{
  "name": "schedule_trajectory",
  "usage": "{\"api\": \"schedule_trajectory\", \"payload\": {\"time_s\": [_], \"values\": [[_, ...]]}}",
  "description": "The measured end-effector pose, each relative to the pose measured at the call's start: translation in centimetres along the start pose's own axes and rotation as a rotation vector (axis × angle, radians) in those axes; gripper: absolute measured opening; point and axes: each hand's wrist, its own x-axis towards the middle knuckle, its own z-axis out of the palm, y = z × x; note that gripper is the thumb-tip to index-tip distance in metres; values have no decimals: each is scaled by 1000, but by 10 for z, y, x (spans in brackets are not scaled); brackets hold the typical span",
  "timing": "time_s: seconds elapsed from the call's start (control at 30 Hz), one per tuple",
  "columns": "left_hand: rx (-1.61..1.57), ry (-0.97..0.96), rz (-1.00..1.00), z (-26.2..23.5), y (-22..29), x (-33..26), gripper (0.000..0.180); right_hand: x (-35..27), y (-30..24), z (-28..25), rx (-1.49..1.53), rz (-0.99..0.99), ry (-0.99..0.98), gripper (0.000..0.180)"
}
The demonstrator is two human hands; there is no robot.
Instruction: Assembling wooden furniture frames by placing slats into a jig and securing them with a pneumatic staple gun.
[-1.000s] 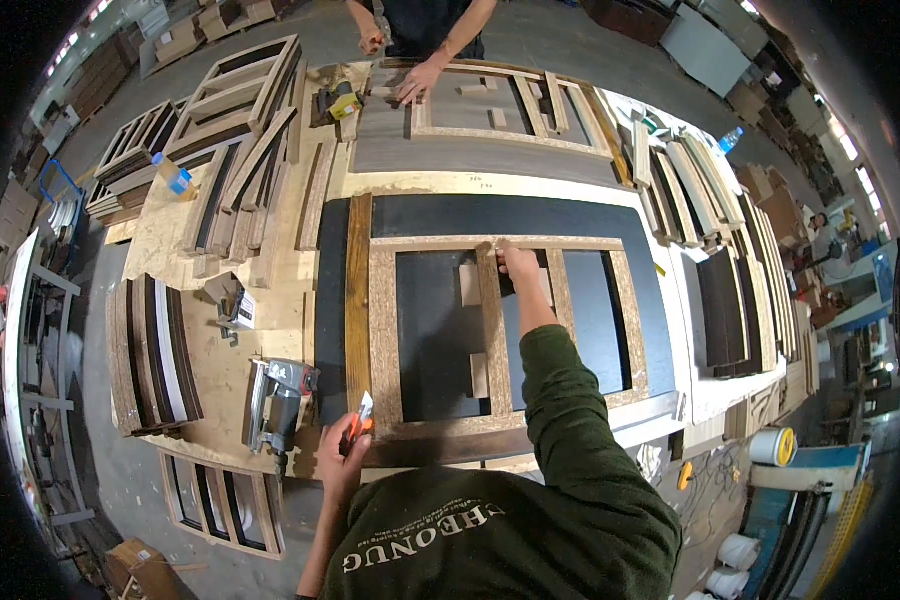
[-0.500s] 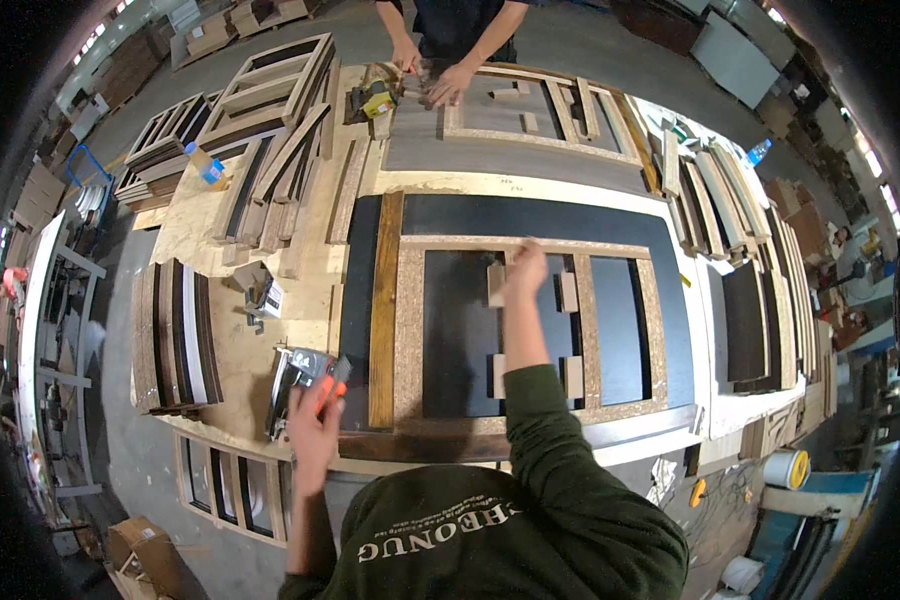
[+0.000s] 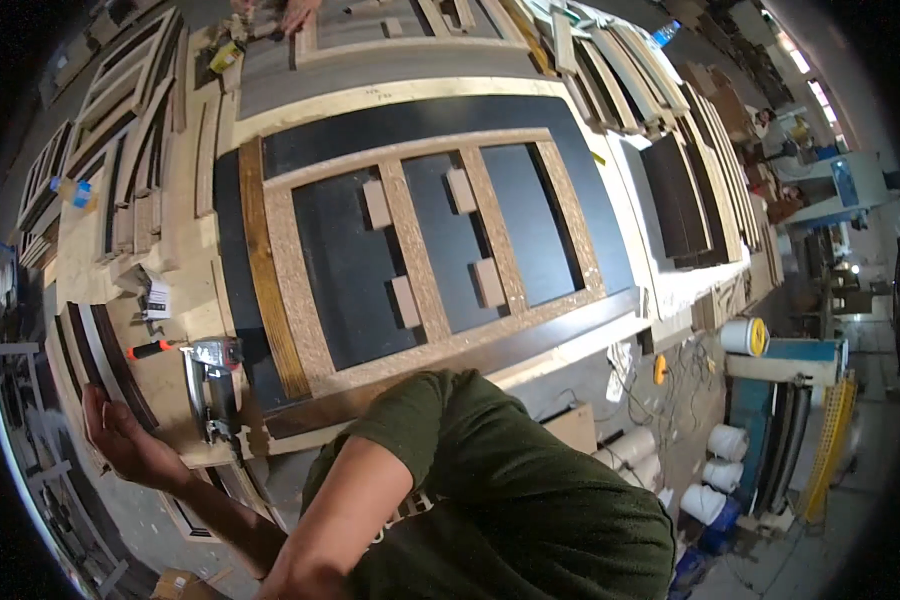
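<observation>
My left hand (image 3: 128,445) is beside a stack of curved dark and white strips (image 3: 98,345) at the table's left edge. Its fingers are stretched out, and I see nothing in them. My right forearm (image 3: 355,505) crosses in front of me toward the lower edge; the hand itself is out of the picture. Near the table's front edge stands a nail gun (image 3: 210,385), with an orange-handled tool (image 3: 152,349) lying next to it. A particleboard frame (image 3: 298,280) with small wooden blocks (image 3: 376,204) along its inner rails lies on a black panel (image 3: 595,180).
A co-worker's hand (image 3: 298,14) shows over another frame at the far side. Wooden strips (image 3: 135,200) and a blue-capped bottle (image 3: 73,191) are at left. More stacked strips (image 3: 675,205) line the right side. White buckets (image 3: 727,443) stand on the floor at right.
My left hand has let go of the orange-handled tool and moved left to the strips. My right hand has withdrawn from the frame out of view. The head view has turned right.
</observation>
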Motion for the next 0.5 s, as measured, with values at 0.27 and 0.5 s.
{"api": "schedule_trajectory", "payload": {"time_s": [0.27, 0.5], "values": [[-200, -241, -109, 12, -41, -59, 31, 1, 44, -59, -584, -558, -364, 35], [-339, -266, -182, 6, -49, -78, 30, 14, 53, -56, -671, -826, -393, 42]]}}
